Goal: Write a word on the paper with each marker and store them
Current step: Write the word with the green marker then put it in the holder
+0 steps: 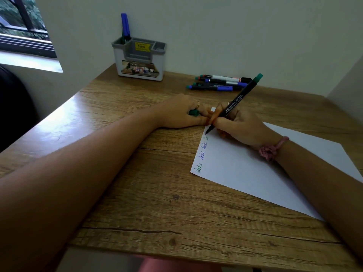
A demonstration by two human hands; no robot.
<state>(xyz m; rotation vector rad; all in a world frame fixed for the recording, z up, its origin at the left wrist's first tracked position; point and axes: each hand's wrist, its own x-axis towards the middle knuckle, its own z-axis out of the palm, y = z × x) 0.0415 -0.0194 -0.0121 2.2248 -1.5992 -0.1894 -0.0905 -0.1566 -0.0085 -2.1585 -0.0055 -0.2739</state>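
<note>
Green marker point(233, 104): black barrel, green end cap pointing up and away, tip down on the paper point(255, 169) near its far left corner. The tip sits at the end of a row of handwritten words point(202, 152) running along the paper's left edge; three read complete, in green and blue ink, and a fourth is partly written at the tip.

Right hand point(239, 126): fingers curled closed around the lower barrel of the green marker in a writing grip, heel of the hand resting on the paper. A pink band point(271, 148) sits on the wrist.

Left hand point(182, 112): lying on the surface point(157, 203) just left of the paper's far corner, fingers folded loosely over a green cap point(194, 112), which shows between thumb and fingers. A ring point(198, 104) is on one finger. The fingertips lie close against the right hand; whether they press on the paper's corner cannot be told.

Paper: white, lying flat at an angle on the right half of the wooden surface.

Spare markers point(220, 83): a small group lying side by side beyond the hands, near the wall, well apart from the paper.

Pen holder point(139, 59): grey and white, at the back of the surface against the wall. Blue-capped markers point(125, 26) stand upright in its left compartment; the other compartments look empty from this angle.
</note>
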